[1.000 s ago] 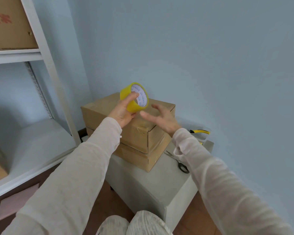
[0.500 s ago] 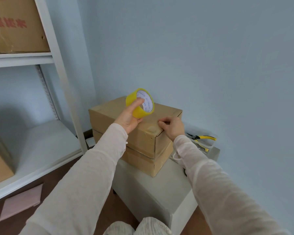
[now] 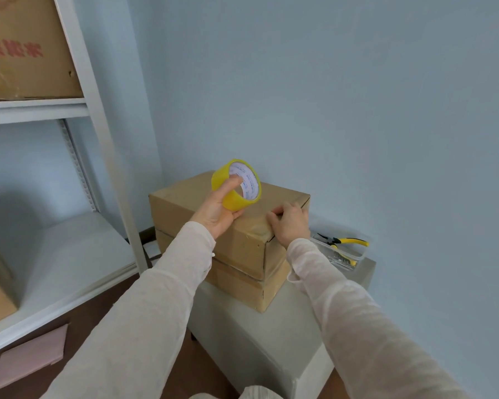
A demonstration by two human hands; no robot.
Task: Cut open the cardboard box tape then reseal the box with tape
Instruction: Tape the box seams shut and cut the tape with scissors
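Observation:
Two brown cardboard boxes are stacked on a grey block (image 3: 257, 338): the top box (image 3: 182, 205) on the lower box (image 3: 236, 286). My left hand (image 3: 215, 216) grips a yellow roll of tape (image 3: 231, 202) just above the top box, thumb inside its white core. My right hand (image 3: 290, 226) rests on the near right corner of the top box, fingers curled with their tips on the lid. Shiny tape lies on the lid beside that corner. No tape end shows in my right hand.
Yellow-handled pliers (image 3: 346, 241) lie in a clear plastic tub (image 3: 355, 256) on the block, right of the boxes. A white metal shelf unit (image 3: 110, 168) stands to the left with a cardboard box (image 3: 26, 53) on its upper shelf. A pink sheet (image 3: 29, 358) lies on the floor.
My right hand came down from the air beside the roll onto the near corner of the top box and curled there. The left hand kept the roll above the box.

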